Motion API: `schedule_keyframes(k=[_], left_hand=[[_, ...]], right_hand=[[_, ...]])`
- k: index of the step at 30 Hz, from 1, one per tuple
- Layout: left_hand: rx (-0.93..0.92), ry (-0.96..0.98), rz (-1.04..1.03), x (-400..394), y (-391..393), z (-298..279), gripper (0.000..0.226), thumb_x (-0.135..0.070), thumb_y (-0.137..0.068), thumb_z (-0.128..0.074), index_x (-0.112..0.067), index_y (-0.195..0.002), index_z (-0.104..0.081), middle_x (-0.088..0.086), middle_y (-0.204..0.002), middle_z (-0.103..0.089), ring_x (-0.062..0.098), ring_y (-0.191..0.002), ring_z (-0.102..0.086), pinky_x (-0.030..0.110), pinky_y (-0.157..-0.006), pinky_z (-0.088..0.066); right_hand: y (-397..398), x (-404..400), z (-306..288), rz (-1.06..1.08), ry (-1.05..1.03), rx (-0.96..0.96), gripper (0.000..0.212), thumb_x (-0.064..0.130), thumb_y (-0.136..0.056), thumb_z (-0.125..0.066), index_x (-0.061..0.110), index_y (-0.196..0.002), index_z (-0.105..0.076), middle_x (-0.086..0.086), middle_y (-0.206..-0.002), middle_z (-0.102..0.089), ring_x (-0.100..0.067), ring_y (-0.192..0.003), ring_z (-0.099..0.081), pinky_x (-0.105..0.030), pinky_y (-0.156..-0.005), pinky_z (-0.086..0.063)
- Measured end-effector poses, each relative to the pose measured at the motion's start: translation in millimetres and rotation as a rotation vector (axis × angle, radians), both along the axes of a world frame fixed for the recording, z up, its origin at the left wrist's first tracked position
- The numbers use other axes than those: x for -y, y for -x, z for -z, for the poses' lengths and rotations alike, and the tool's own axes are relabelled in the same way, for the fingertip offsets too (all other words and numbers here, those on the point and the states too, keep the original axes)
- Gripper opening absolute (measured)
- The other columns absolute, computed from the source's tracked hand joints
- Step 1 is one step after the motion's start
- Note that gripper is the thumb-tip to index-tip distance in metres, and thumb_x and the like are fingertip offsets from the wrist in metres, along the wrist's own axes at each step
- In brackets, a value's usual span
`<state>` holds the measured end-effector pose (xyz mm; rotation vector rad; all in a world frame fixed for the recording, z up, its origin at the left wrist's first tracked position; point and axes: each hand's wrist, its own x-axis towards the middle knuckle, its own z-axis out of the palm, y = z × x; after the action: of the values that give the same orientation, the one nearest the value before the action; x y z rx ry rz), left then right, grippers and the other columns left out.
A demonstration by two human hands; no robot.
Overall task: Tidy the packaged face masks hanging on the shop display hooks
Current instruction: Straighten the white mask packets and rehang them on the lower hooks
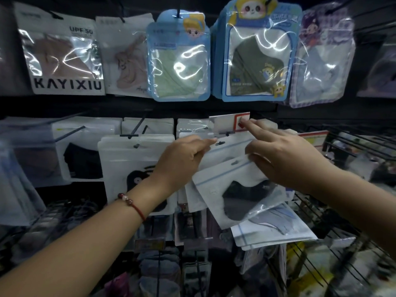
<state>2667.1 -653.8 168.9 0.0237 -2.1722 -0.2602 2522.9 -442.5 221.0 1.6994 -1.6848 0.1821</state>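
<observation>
Several white mask packets (216, 185) with dark masks inside hang tilted below a display hook (225, 133) in the middle row. My left hand (182, 161) pinches the top edge of one white packet (227, 146) near its hanging slot. My right hand (285, 155) holds the top of the tilted front packet with its thumb, and its index finger points up at the red-bordered price tag (230, 123) on the hook's end. More tilted packets (272, 230) fan out beneath them.
The top row holds hanging packets: a KAYIXIU pack (62, 58), a blue cartoon pack with a green mask (179, 61), another with a dark green mask (257, 58). White packs (128, 159) hang at the left. Black wire racks (353, 146) stand at the right.
</observation>
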Motion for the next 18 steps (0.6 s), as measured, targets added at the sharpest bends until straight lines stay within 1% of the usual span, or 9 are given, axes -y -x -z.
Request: schedule_keyframes(k=[2, 3, 5, 7, 10, 13, 15, 17, 18], left_hand=[[0.013, 0.068, -0.037, 2.0, 6.3, -0.8, 0.032, -0.010, -0.100, -0.058, -0.020, -0.129, -0.067, -0.004, -0.099, -0.071, 0.017, -0.090, -0.065, 0.035, -0.078, -0.056], [0.021, 0.120, -0.064, 4.5, 8.6, -1.1, 0.031, -0.011, -0.100, -0.058, -0.020, -0.128, -0.067, -0.001, -0.100, -0.073, 0.020, -0.091, -0.066, 0.036, -0.077, -0.056], [0.037, 0.231, -0.117, 11.9, 13.3, -0.2, 0.030, -0.009, -0.098, -0.060, -0.017, -0.126, -0.068, 0.003, -0.099, -0.073, 0.023, -0.087, -0.067, 0.035, -0.072, -0.057], [0.055, 0.324, -0.171, 20.3, 18.0, 1.7, 0.032, -0.009, -0.097, -0.060, -0.015, -0.127, -0.067, 0.004, -0.096, -0.071, 0.023, -0.082, -0.066, 0.037, -0.068, -0.058], [0.023, 0.488, -0.269, 32.9, 26.6, 4.9, 0.036, -0.009, -0.094, -0.060, -0.017, -0.129, -0.066, 0.006, -0.085, -0.066, 0.026, -0.073, -0.062, 0.037, -0.063, -0.053], [-0.060, 0.591, -0.325, 39.2, 33.3, 5.5, 0.033, -0.010, -0.089, -0.066, -0.015, -0.122, -0.070, 0.009, -0.083, -0.066, 0.029, -0.070, -0.060, 0.036, -0.061, -0.044], [-0.075, 0.608, -0.313, 41.8, 34.7, 7.2, 0.032, -0.013, -0.090, -0.064, -0.013, -0.121, -0.070, 0.012, -0.092, -0.067, 0.031, -0.075, -0.062, 0.037, -0.064, -0.045], [-0.044, 0.591, -0.295, 43.4, 31.0, 10.9, 0.034, -0.014, -0.092, -0.059, -0.013, -0.125, -0.068, 0.015, -0.108, -0.067, 0.033, -0.090, -0.063, 0.041, -0.075, -0.047], [-0.023, 0.575, -0.285, 43.4, 27.1, 13.0, 0.037, -0.011, -0.091, -0.061, -0.013, -0.128, -0.066, 0.016, -0.117, -0.065, 0.034, -0.099, -0.062, 0.043, -0.082, -0.046]], right_hand=[[-2.3, 0.1, 1.5, 0.010, -0.001, 0.019, 0.011, 0.021, -0.091, -0.060, 0.014, -0.084, -0.065, -0.014, -0.152, -0.039, -0.035, -0.133, -0.048, -0.046, -0.084, -0.056], [-2.8, 0.3, 2.6, 0.011, -0.008, 0.032, 0.011, 0.021, -0.091, -0.059, 0.014, -0.084, -0.065, -0.014, -0.154, -0.037, -0.036, -0.133, -0.048, -0.047, -0.083, -0.056], [-2.7, 0.9, 5.4, 0.015, -0.026, 0.053, 0.011, 0.021, -0.092, -0.058, 0.015, -0.085, -0.064, -0.014, -0.156, -0.033, -0.037, -0.133, -0.048, -0.049, -0.082, -0.057], [-3.3, 2.4, 8.6, 0.026, -0.028, 0.061, 0.009, 0.019, -0.092, -0.059, 0.016, -0.085, -0.063, -0.014, -0.158, -0.029, -0.036, -0.133, -0.049, -0.048, -0.078, -0.058], [-5.1, 5.9, 14.7, 0.034, 0.013, 0.074, 0.012, 0.021, -0.092, -0.053, 0.016, -0.084, -0.060, -0.013, -0.159, -0.028, -0.034, -0.135, -0.046, -0.045, -0.069, -0.058], [-8.2, 10.7, 19.8, 0.051, 0.050, 0.080, 0.017, 0.025, -0.092, -0.049, 0.015, -0.084, -0.060, -0.013, -0.158, -0.028, -0.031, -0.138, -0.043, -0.041, -0.060, -0.058], [-8.8, 12.8, 21.9, 0.058, 0.074, 0.070, 0.017, 0.026, -0.092, -0.049, 0.015, -0.084, -0.060, -0.012, -0.158, -0.028, -0.028, -0.138, -0.043, -0.035, -0.053, -0.054], [-8.2, 13.7, 22.8, 0.054, 0.088, 0.060, 0.017, 0.026, -0.092, -0.049, 0.015, -0.083, -0.059, -0.011, -0.159, -0.027, -0.026, -0.138, -0.043, -0.029, -0.050, -0.046], [-7.8, 13.9, 23.3, 0.052, 0.091, 0.058, 0.018, 0.026, -0.092, -0.049, 0.016, -0.083, -0.059, -0.010, -0.159, -0.027, -0.025, -0.138, -0.043, -0.026, -0.050, -0.042]])
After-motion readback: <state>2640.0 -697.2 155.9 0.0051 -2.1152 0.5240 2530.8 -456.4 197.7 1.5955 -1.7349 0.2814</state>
